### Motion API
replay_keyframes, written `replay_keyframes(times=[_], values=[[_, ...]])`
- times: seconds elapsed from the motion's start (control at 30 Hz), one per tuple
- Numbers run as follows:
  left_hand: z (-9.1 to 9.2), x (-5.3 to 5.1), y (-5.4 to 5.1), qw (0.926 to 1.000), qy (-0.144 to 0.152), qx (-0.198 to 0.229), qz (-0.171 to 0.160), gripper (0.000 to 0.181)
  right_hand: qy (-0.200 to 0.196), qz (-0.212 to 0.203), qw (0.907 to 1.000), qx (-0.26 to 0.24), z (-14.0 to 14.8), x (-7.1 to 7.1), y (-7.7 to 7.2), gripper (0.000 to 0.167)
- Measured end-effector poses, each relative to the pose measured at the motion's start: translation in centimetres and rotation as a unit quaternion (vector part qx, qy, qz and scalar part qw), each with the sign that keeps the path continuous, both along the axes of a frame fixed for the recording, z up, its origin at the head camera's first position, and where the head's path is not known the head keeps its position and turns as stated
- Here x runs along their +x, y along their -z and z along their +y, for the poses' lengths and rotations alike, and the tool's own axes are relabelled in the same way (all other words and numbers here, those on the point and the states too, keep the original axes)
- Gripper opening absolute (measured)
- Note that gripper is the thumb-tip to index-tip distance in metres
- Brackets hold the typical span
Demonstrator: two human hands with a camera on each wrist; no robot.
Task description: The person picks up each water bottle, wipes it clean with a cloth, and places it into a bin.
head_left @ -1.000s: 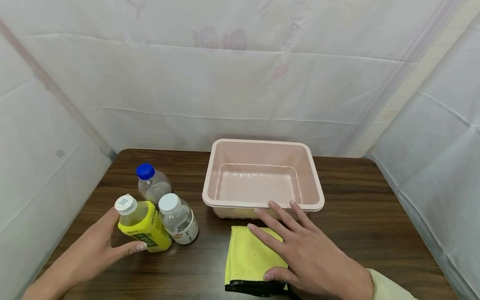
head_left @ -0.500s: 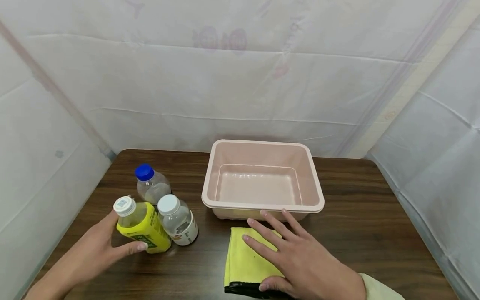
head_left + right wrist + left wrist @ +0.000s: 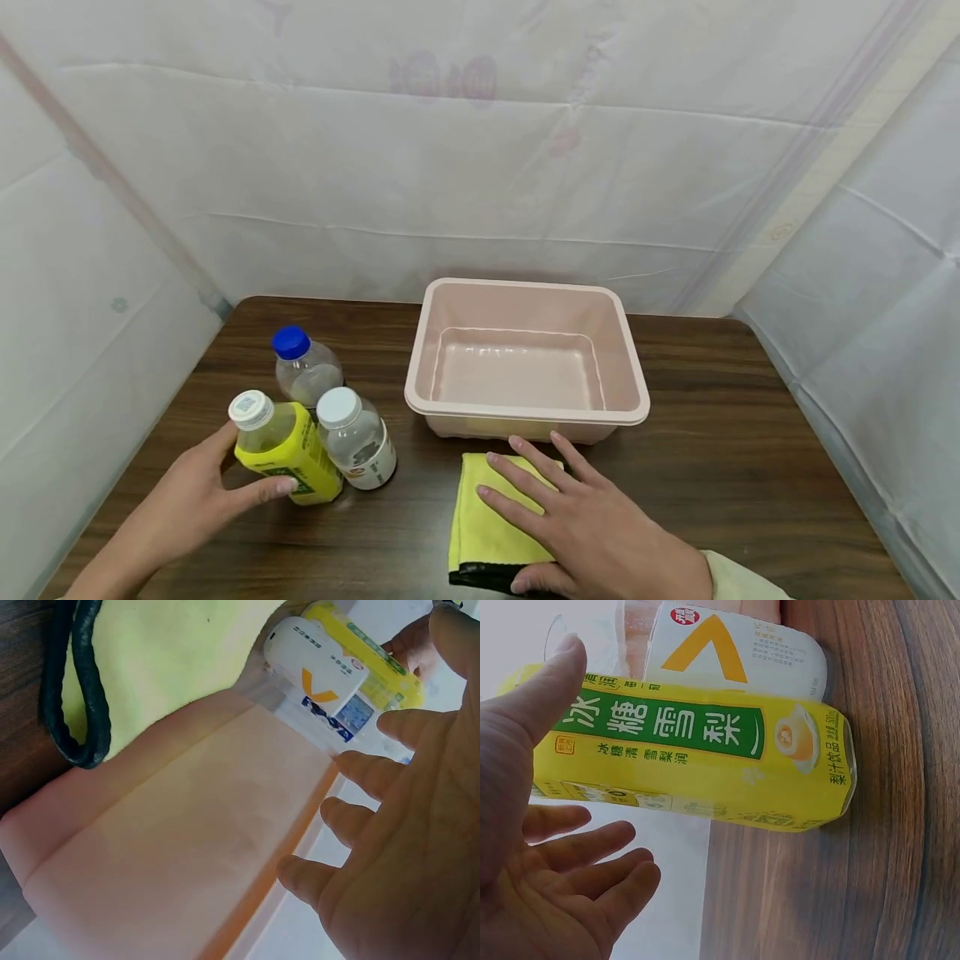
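My left hand [image 3: 191,492] is beside a yellow-labelled pear drink bottle [image 3: 292,462] with a white cap. The thumb lies in front of the bottle; in the left wrist view the other fingers [image 3: 604,844] are spread loosely on its far side, not wrapped round it. Close by stand a clear bottle with a white cap and white label [image 3: 357,442] and a clear blue-capped bottle [image 3: 307,367]. With fingers spread, my right hand [image 3: 600,529] hovers over a folded yellow cloth [image 3: 487,508] with black edging, which it partly hides.
A pink plastic basin [image 3: 639,392] stands behind the cloth, with nothing inside. The dark wooden table [image 3: 720,433] is bounded by white sheeting [image 3: 337,167] at the back and sides.
My right hand has shifted left and a little nearer to me, from the basin's front rim to over the cloth. The left hand and the bottles have hardly moved.
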State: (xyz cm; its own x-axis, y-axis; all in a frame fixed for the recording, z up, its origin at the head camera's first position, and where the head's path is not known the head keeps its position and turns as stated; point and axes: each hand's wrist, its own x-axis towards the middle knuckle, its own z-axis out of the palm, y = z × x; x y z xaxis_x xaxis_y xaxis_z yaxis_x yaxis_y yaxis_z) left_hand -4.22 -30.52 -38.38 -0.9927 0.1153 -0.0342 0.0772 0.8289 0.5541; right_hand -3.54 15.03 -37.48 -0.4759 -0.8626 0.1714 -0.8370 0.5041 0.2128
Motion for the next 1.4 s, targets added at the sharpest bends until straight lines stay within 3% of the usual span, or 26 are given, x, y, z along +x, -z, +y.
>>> replay_keyframes(times=[0.47, 0.77, 0.97, 1.17, 1.4], values=[[0.4, 0.2, -0.2, 0.9985, -0.043, 0.013, 0.031, 0.073, 0.015, -0.031, 0.9994, -0.01, 0.0, -0.1, 0.8, 0.079], [0.5, 0.1, 0.0, 0.9965, -0.046, 0.038, 0.058, 0.07, 0.029, -0.087, 0.9958, 0.004, -0.1, -0.7, 1.5, 0.076], [0.6, 0.3, 0.2, 0.9941, -0.049, 0.036, 0.09, 0.068, 0.024, -0.074, 0.997, 0.008, -0.2, -0.8, 2.3, 0.074], [0.7, 0.4, 0.0, 0.9933, -0.05, 0.032, 0.099, 0.066, 0.025, -0.065, 0.9975, 0.013, -0.2, -0.9, 3.0, 0.069], [0.8, 0.7, 0.2, 0.9899, -0.05, 0.033, 0.129, 0.062, 0.027, -0.084, 0.9958, 0.024, -0.2, -0.9, 4.0, 0.065]])
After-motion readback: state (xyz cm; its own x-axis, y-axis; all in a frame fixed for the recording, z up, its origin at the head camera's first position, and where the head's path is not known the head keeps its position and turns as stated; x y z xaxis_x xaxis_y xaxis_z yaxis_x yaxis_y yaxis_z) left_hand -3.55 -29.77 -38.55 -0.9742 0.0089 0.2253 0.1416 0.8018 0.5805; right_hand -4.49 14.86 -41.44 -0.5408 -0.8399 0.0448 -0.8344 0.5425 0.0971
